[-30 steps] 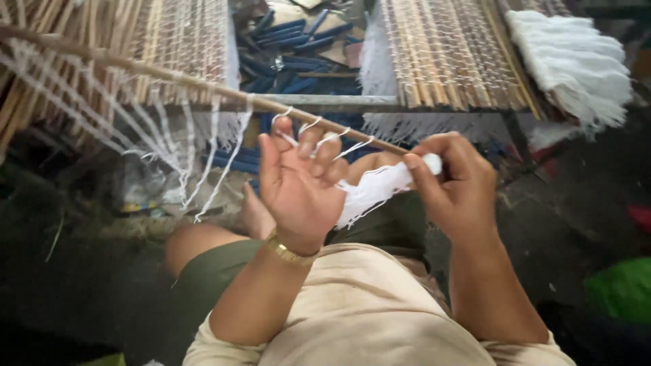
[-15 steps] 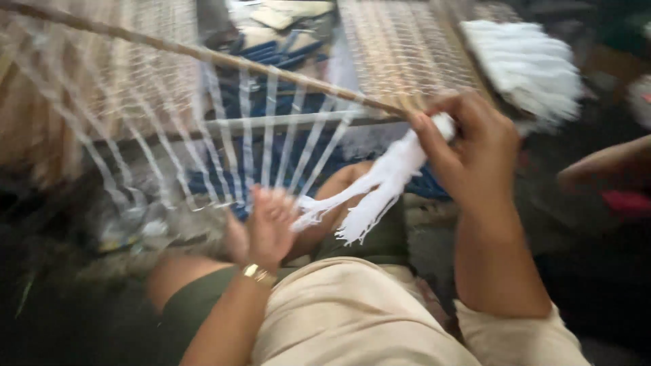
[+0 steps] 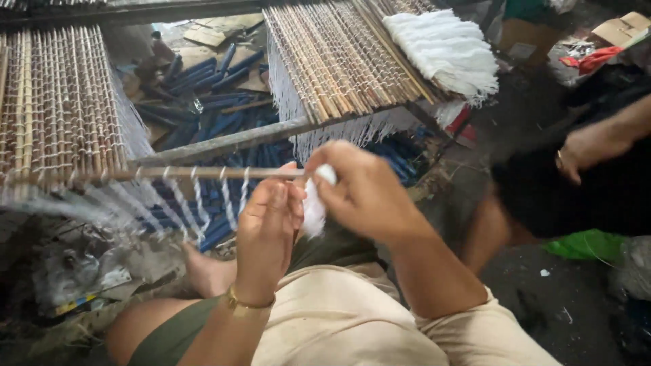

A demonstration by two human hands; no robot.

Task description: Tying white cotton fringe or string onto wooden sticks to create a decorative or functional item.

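Note:
A thin bamboo stick (image 3: 203,173) runs across the middle, with white threads (image 3: 196,203) looped along it. My right hand (image 3: 363,193) pinches the stick's near end together with a bundle of white string (image 3: 314,210). My left hand (image 3: 268,227), with a gold bracelet at the wrist, is raised beside it, fingers touching the string bundle and the stick end. A woven mat of bamboo sticks and white thread (image 3: 61,108) hangs at the left. Another such mat (image 3: 339,61) lies above, on a metal bar (image 3: 258,139).
A pile of white tassels (image 3: 444,47) rests on the upper mat. Blue tubes (image 3: 203,88) lie on the floor below the frame. Another person's hand (image 3: 586,152) and dark clothing are at the right. Green plastic (image 3: 590,244) lies on the dark floor.
My left hand has risen from low by my knee up to the stick end beside my right hand. The string bundle is now gathered between both hands.

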